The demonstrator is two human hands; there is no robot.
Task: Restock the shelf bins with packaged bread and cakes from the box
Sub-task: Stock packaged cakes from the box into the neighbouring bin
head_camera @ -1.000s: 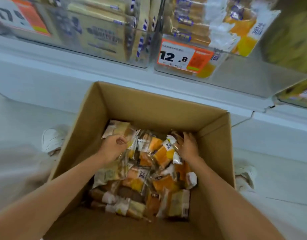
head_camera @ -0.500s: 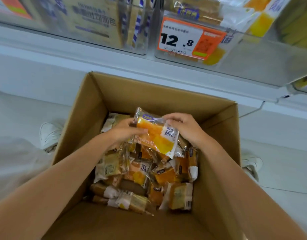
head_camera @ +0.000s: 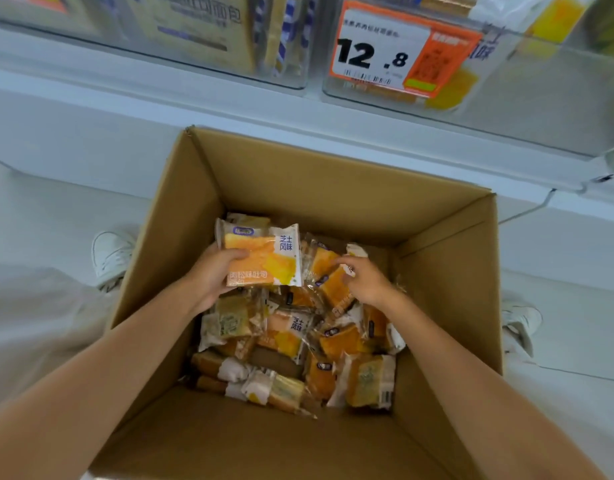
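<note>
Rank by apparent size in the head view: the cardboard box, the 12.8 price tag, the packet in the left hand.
1. cardboard box
2. price tag, nearer the camera, so true size unsure
3. packet in the left hand

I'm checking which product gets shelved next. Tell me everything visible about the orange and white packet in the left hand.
The orange and white plastic packet is a flat, square sealed wrapper with crimped ends. It bears a purple oval logo at top, blue characters on a white panel at right, and a yellow cake picture. It is held face up over the loose packets in the brown cardboard box. The left hand grips its lower left, thumb on top.
</note>
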